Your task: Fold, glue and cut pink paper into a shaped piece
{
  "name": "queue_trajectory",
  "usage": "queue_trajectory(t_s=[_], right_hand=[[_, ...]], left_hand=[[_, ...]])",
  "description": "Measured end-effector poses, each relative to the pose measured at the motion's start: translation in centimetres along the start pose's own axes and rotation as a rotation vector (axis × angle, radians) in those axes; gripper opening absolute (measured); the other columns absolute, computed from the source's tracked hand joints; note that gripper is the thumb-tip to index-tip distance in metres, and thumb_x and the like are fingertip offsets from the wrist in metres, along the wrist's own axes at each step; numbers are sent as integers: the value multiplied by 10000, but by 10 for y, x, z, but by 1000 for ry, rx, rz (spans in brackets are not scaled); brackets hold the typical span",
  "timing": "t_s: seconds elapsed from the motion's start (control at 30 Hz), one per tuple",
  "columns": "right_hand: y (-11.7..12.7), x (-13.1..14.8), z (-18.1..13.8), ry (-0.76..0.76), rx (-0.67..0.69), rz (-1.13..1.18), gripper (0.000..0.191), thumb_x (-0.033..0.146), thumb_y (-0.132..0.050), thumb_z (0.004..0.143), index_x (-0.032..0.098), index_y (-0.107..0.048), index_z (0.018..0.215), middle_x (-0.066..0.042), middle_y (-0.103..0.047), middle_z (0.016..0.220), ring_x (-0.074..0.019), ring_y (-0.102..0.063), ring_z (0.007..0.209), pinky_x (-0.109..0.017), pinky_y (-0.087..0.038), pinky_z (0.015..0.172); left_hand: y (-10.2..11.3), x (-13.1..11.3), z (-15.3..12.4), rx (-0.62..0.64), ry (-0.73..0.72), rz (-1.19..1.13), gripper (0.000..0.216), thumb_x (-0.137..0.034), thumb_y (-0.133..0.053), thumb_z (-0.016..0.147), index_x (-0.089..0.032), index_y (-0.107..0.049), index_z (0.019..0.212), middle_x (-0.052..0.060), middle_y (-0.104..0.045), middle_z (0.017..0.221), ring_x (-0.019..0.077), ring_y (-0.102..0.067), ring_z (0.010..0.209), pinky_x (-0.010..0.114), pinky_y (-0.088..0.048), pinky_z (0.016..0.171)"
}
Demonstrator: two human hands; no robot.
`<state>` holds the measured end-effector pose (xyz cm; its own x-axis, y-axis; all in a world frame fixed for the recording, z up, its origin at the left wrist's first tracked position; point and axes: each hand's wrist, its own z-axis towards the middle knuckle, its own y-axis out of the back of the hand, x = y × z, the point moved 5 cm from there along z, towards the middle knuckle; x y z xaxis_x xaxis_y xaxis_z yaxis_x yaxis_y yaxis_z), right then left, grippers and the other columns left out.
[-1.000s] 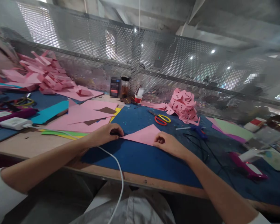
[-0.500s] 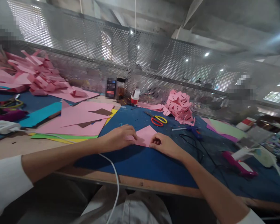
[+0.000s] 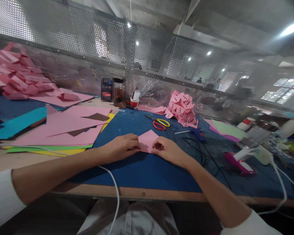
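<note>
A small piece of pink paper (image 3: 147, 139) lies on the blue work mat (image 3: 147, 173), one pointed corner facing away from me. At its left edge my left hand (image 3: 123, 147) is closed, with thumb and fingers pinching the paper. My right hand (image 3: 170, 150) grips the near right edge, its fingers curled and thumb tucked in. The fingers hide both side corners. Just beyond the paper lie scissors (image 3: 161, 124) with red and yellow handles, apart from my hands.
Stacked coloured sheets (image 3: 73, 130) lie at left, near a pile of folded pink strips (image 3: 19, 75). Dotted pink pieces (image 3: 181, 109) stand behind the scissors. To the right are a blue glue gun (image 3: 196, 133) with a black cord and a magenta device (image 3: 240, 164). A white cable (image 3: 116, 186) crosses the front edge.
My view has swung to the right. The fingers of my left hand have come down and closed on the paper's left edge. My right hand stays at the right side.
</note>
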<state>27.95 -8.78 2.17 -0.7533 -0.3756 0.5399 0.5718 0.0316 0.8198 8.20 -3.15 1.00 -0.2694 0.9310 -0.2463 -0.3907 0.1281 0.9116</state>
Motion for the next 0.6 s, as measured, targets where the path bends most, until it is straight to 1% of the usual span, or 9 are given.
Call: queue_trajectory(t_s=[0.07,0.13,0.23,0.37,0.5,0.6], right_hand=[[2,6,-2,69,-8,-14,81,238,-720,894,211,-699,968,-27,-659,992,-168,-618,927,-296,-460,870],[1,9,-3,105,-1,-51,42,221,-724,896,213,-711,935,-34,-656,1000,-177,-616,960,-305,-454,903],[-1,8,-1,109,3,-114,9,216,-715,909,212,-723,912,-41,-670,982,-186,-619,957,-311,-453,890],[-3,5,0,122,11,-149,40,238,-701,927,210,-725,911,-30,-698,934,-182,-629,920,-301,-449,863],[-3,6,-2,138,18,-170,55,235,-672,947,203,-716,941,-39,-701,965,-183,-631,934,-299,-450,860],[-4,7,-2,136,35,-175,72,229,-642,963,197,-707,965,-46,-694,981,-183,-629,940,-297,-449,857]], left_hand=[[0,-2,-1,-6,3,23,218,-261,-487,1022,-184,-683,964,61,-634,987,183,-606,938,275,-429,822],[1,-4,-1,-12,6,55,225,-252,-472,1025,-182,-678,968,58,-632,985,176,-613,916,269,-428,803],[1,-6,0,-24,-10,98,238,-256,-464,1026,-185,-679,952,53,-648,955,175,-615,900,267,-429,805],[2,-7,0,-21,-23,94,238,-259,-461,1024,-189,-682,967,55,-665,941,181,-614,904,273,-428,816],[3,-9,-1,-2,-14,79,208,-246,-477,1014,-189,-675,988,51,-669,950,185,-612,916,276,-425,822],[3,-9,0,1,22,60,166,-234,-519,981,-191,-677,959,47,-670,939,191,-608,911,283,-425,821]])
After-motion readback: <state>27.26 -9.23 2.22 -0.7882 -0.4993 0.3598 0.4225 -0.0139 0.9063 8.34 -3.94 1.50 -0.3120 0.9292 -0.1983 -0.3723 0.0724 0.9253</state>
